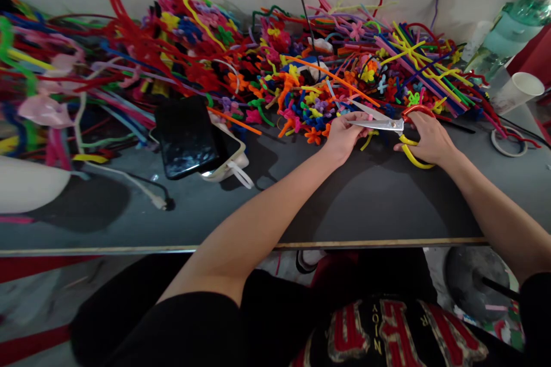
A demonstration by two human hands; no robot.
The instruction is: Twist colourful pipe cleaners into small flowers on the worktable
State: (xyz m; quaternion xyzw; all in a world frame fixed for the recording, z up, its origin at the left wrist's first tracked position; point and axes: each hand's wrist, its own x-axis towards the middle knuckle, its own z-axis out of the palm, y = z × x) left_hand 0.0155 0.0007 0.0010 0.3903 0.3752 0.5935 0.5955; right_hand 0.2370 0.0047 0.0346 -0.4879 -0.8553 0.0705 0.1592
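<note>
a: here we are over the grey table (365,200), both bare hands out by the near edge of that big pile of pipe cleaners (301,69).

b: right hand (430,137) is threaded through the red and yellow loops of the scissors (379,123), fingers curled round them, blades parted and pointing left.

a: and the left hand (344,135) is pinched shut right at the blades, on what looks like a short yellow stub (369,140) poking out under the fingers. it's small, so i won't swear to its shape.

b: how would that stub handle, do you reckon?

a: featherweight, i'd say. fuzzy outside, so it grips well, with a thin wire inside that bends and keeps the bend. best pinched close beside the blades so it can't flop, and watch the cut ends, they'd be prickly.

b: the scissors are the opposite: stiff metal, hold them by the loops only.

a: around them, an orange flower (313,136) just left of the fingers, a dark phone (186,136) well off to the left, a tape roll (510,142) and a paper cup (519,90) out to the right.
</note>
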